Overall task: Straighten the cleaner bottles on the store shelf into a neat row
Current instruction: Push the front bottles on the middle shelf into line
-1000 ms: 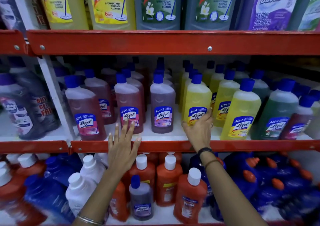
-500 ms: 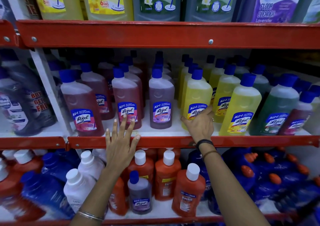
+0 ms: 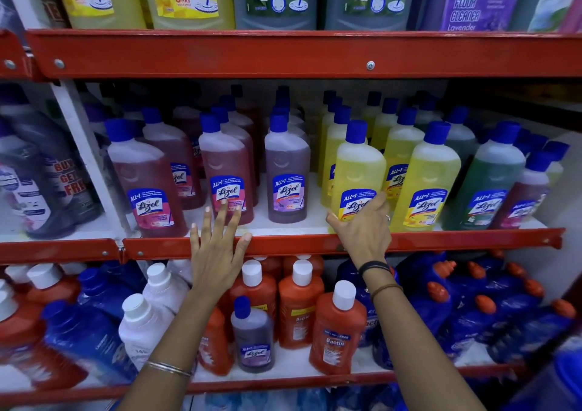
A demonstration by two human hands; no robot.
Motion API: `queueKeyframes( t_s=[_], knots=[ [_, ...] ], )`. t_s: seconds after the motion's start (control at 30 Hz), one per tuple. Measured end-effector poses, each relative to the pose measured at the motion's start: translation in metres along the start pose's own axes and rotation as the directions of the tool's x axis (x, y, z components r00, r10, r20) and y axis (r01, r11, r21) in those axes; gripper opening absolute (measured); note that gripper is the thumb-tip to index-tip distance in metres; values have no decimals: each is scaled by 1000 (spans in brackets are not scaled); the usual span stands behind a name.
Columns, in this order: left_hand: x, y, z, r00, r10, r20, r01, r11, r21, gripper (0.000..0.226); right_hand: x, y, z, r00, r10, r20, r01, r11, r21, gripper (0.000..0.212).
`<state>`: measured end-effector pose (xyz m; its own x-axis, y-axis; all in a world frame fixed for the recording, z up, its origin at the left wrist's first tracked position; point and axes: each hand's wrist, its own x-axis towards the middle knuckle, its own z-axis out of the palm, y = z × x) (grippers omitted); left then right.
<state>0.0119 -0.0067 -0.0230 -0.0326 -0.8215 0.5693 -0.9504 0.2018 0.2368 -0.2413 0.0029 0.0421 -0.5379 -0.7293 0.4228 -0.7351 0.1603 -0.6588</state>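
Middle shelf (image 3: 315, 243), red front rail: front row of Lizol bottles runs left to right pink, pink, purple, yellow, yellow, green, with same-colour files behind going far. Row isn't flush yet: far-left pink bottle (image 3: 148, 184) sits nearest the rail, second pink bottle (image 3: 227, 174) and purple bottle (image 3: 287, 171) sit further back, gap between purple and yellow.

Right hand (image 3: 362, 228) wraps the base of the front yellow bottle (image 3: 359, 177), thumb at its left, fingers over the label; looks like a low grip for sliding it up to the rail without tipping. Left hand (image 3: 217, 250) is spread wide, holding nothing, palm over the rail, fingertips at the second pink bottle's base; likely next to nudge.

Readable: "ALL in 1 Lizol" on the middle row. Top-shelf jugs: "DISINFECTANT SURFACE CLEANER", "6 HRS"; purple jug (image 3: 472, 1) "FLOOR CLEANER Lavender". Left bay: "BUY GET FREE". Lower shelf, orange bottles (image 3: 335, 332): "Bactin".
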Motion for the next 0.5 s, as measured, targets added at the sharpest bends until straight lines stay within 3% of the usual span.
queueKeyframes(
  t_s=[0.23, 0.3, 0.37, 0.43, 0.5],
  knots=[
    [-1, -9, 0, 999, 36, 20, -36, 999, 2, 63, -3, -2, -5, 998, 21, 54, -22, 999, 23, 110],
    [-2, -17, 0, 999, 30, 15, -30, 999, 19, 63, -11, 1, -4, 1000, 24, 14, -24, 999, 36, 112],
    [-4, -24, 0, 1000, 18, 10, -19, 999, 30, 63, -28, -1, -5, 987, -63, -146, 68, 997, 28, 104],
    [-6, -29, -1, 999, 35, 13, -36, 998, 45, 63, -46, -14, -5, 936, -204, -286, 248, 960, 127, 85],
    [-6, -31, -1, 998, 57, 27, -58, 997, 47, 63, -59, -33, -1, 918, -287, -273, 360, 893, 271, 73]
  ],
)
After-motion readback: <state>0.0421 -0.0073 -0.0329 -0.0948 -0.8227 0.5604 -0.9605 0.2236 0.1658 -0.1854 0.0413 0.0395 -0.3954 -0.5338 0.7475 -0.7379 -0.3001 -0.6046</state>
